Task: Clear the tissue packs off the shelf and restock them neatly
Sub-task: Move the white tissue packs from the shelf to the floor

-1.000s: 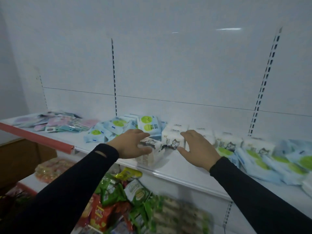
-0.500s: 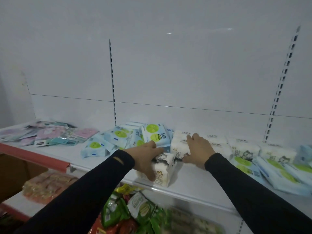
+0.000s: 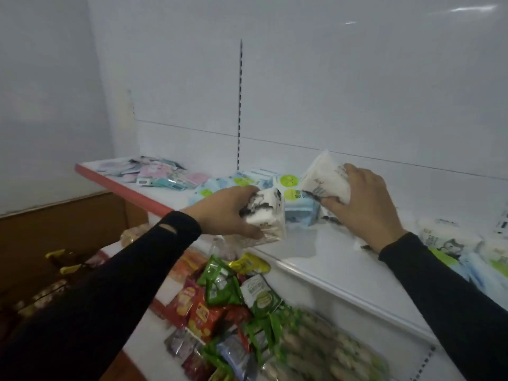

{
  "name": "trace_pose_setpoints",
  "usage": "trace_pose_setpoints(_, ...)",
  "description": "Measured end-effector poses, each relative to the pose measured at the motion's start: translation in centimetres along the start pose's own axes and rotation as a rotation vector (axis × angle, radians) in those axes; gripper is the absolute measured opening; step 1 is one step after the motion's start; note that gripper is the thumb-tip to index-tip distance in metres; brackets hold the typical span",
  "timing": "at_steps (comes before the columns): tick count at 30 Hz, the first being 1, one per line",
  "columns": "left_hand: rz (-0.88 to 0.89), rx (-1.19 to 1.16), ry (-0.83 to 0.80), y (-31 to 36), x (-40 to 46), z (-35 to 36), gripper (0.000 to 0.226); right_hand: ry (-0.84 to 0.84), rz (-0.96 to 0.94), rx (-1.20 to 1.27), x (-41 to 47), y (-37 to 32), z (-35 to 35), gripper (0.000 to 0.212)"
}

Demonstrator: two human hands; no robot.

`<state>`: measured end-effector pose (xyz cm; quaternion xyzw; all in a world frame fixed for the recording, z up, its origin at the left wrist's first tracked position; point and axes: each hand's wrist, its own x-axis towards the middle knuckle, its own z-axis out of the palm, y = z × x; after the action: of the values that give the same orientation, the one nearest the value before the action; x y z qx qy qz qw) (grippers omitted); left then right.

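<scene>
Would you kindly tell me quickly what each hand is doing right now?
Left hand: grips a white block-shaped tissue pack with black cat print.
Right hand: grips a second white plastic-wrapped tissue pack, tilted above the white shelf.

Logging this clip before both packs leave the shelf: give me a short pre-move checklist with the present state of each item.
1. Left hand grips a white tissue pack: ok.
2. Right hand grips a second white pack, tilted up off the shelf: ok.
3. Left pack fully clear of the shelf edge: cannot tell.
4. Blue packs with green dots lie right behind both hands and could be dragged: not ok.
5. More white packs wait at right: shelf not cleared yet, not ok.
6. Drop-off place for the packs in view: cannot tell.
</scene>
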<state>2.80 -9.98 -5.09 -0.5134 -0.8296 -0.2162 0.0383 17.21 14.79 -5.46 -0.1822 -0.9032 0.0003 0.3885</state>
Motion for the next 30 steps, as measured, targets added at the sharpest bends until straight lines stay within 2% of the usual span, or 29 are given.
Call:
trace_pose_setpoints(3,-0.182,0.017,0.097,-1.2,-7.1,-1.4,0.086,-0.039,-0.123,0.174,-1.5,-4.0,0.2,0.080)
trace_pose_setpoints(5,-0.329,0.076,0.120,-2.1,-12.7,-1.4,0.082,-0.110,-0.229,0.263,-3.3,-7.4,0.8,0.081)
trace_pose_setpoints(10,-0.701,0.124,0.022,-3.5,-27.1,-0.1,0.080,-0.395,-0.511,0.401,-8.5,-17.8,4.0,0.084)
trace_pose_setpoints(16,-0.978,0.100,-0.061,-8.3,-43.6,4.2,0.083,-0.613,-0.760,0.483,-18.3,-29.8,9.1,0.082)
trace_pose_setpoints(19,-1.078,0.055,-0.083,-11.3,-51.1,6.7,0.087,-0.752,-0.854,0.468,-23.5,-36.0,13.4,0.081)
trace_pose_setpoints(23,-1.168,0.002,-0.134,-16.1,-59.8,10.2,0.087,-0.930,-0.888,0.477,-30.7,-43.2,18.8,0.080)
trace_pose_setpoints(30,-1.253,-0.102,-0.221,-25.1,-67.8,19.4,0.085,-1.134,-0.854,0.394,-41.8,-48.0,29.6,0.076)
